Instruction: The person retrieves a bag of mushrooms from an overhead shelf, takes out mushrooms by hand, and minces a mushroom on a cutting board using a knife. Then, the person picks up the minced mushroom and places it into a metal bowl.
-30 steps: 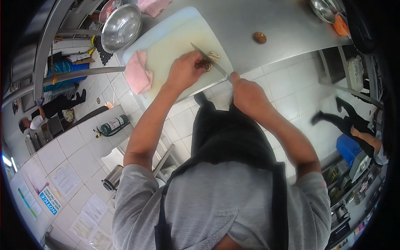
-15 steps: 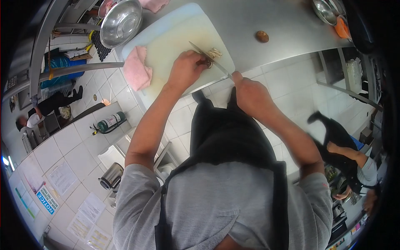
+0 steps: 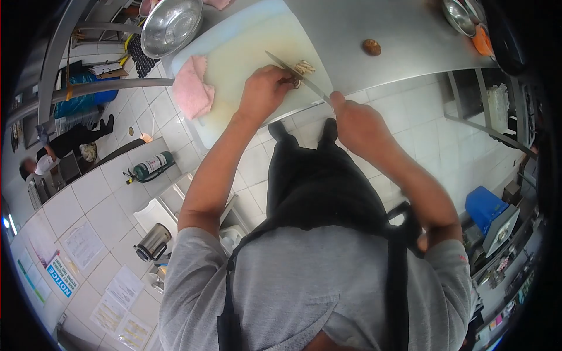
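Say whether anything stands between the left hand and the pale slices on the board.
Yes: the knife, held in the right hand, slants across the board between the left hand and the slices.

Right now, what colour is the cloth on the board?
The cloth is pink, in the head view.

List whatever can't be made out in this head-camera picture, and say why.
In the head view:
Dark piece beside the knife: mostly hidden by the left hand.
Knife's handle: mostly covered by the right hand's grip.
Far pink cloth: cut off by the top edge.
Wall sheets: print too small to read.
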`<action>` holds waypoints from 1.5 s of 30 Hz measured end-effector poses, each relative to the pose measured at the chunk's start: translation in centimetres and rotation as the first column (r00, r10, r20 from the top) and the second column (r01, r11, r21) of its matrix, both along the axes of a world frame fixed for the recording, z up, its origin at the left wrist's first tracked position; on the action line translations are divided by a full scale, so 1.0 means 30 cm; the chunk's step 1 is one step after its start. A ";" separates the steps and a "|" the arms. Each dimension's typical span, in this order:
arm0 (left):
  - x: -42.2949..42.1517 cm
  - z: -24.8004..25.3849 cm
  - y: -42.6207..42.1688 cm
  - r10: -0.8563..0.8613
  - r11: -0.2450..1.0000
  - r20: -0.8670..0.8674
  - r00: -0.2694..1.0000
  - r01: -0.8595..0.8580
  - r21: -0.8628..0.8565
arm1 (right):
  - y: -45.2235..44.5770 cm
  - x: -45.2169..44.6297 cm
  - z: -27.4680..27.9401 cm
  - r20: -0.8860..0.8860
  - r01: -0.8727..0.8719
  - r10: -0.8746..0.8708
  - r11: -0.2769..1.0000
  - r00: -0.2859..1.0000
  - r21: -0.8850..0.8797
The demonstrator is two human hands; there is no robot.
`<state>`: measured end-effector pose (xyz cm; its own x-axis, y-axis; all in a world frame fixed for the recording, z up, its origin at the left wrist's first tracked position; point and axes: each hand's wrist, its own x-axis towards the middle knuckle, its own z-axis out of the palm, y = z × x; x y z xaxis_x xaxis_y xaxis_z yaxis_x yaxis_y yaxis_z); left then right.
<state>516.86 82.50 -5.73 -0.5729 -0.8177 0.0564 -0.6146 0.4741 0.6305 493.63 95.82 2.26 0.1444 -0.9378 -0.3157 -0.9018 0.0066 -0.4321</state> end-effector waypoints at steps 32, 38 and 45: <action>0.020 -0.049 0.048 0.044 0.987 -0.124 0.991 -0.062 -0.146 | -0.005 0.004 0.014 -0.060 -0.075 0.076 0.997 0.995 0.007; 0.019 -0.053 0.082 0.131 0.969 -0.055 0.990 -0.140 -0.205 | -0.021 -0.007 -0.030 -0.075 -0.099 0.103 0.994 0.992 0.054; 0.016 -0.064 0.093 0.175 0.965 -0.064 0.982 -0.184 -0.186 | -0.025 -0.007 0.034 -0.093 -0.145 0.142 0.989 0.985 -0.021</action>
<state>517.33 85.28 -7.65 -0.4108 -0.8786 0.2437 -0.6727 0.4725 0.5694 493.42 95.08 3.27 0.2501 -0.9180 -0.3078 -0.9282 -0.1369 -0.3459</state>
